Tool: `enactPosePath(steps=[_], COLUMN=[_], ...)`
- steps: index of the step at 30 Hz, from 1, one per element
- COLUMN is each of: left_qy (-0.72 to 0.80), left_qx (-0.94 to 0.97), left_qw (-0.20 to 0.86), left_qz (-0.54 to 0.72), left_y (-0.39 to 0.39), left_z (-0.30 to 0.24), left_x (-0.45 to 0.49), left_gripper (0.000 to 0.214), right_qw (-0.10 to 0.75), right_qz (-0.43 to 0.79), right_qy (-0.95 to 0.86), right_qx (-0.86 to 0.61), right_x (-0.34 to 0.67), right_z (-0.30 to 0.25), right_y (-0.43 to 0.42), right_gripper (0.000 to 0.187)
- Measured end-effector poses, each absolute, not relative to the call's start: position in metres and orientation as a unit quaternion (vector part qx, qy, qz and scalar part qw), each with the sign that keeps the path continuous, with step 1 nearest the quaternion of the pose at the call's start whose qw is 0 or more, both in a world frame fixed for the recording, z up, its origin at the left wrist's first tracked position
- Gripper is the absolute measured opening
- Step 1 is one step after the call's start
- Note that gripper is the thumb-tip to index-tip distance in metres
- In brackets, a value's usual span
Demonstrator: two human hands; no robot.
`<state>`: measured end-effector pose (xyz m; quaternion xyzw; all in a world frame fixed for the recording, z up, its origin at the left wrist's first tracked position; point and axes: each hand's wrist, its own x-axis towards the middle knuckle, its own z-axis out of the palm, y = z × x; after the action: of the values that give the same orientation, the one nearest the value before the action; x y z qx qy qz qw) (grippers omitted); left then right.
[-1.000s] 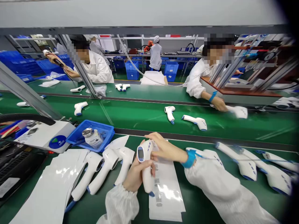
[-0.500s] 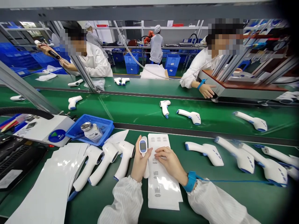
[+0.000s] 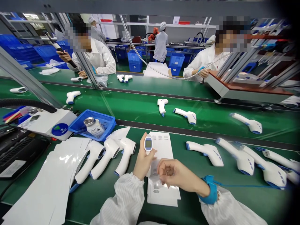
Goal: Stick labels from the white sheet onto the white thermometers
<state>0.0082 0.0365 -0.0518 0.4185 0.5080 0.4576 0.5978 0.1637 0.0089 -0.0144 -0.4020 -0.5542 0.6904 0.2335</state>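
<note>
My left hand [image 3: 142,162] is wrapped round a white infrared thermometer [image 3: 148,144], whose small grey screen faces me. Partly beneath both hands lies a stack of white label sheets [image 3: 164,153] with rows of small print. Over its lower half hovers my right hand [image 3: 181,175], fingers curled in and slightly blurred; whatever they may pinch is too small to make out. A blue wrist strap [image 3: 209,190] with a cord is on the right wrist. Left of my hands, several white thermometers [image 3: 126,154] rest on the bench; another thermometer [image 3: 206,153] lies to the right.
Blank white sheets [image 3: 47,184] cover the bench at left, beside a blue tray [image 3: 110,128] holding a metal-capped bottle. Beyond runs a green conveyor belt [image 3: 131,107] carrying several thermometers. Two co-workers sit across it. A metal post [image 3: 87,67] and a wooden-topped fixture [image 3: 248,89] stand there.
My right hand has drawn back toward me from the label sheets, its fingers now curled. The left hand keeps the thermometer, slightly turned. Belt thermometers have shifted a little left.
</note>
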Motion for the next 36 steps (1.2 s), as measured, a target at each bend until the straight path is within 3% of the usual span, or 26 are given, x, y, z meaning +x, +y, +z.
enactPosePath(steps=[5, 11, 36], left_qy=[0.440, 0.453, 0.442], left_qx=[0.390, 0.371, 0.361], left_qw=[0.683, 0.691, 0.722], left_qz=[0.434, 0.422, 0.391], left_y=[0.009, 0.000, 0.001], left_z=[-0.047, -0.051, -0.051], left_x=[0.027, 0.040, 0.032], left_gripper=[0.079, 0.080, 0.080], right_qw=[0.345, 0.383, 0.410], right_qz=[0.553, 0.429, 0.417], right_qy=[-0.572, -0.610, -0.600], right_qx=[-0.497, -0.545, -0.547], right_x=[0.168, 0.168, 0.162], right_z=[-0.001, -0.018, -0.026], right_y=[0.016, 0.030, 0.045], right_gripper=[0.008, 0.008, 0.008])
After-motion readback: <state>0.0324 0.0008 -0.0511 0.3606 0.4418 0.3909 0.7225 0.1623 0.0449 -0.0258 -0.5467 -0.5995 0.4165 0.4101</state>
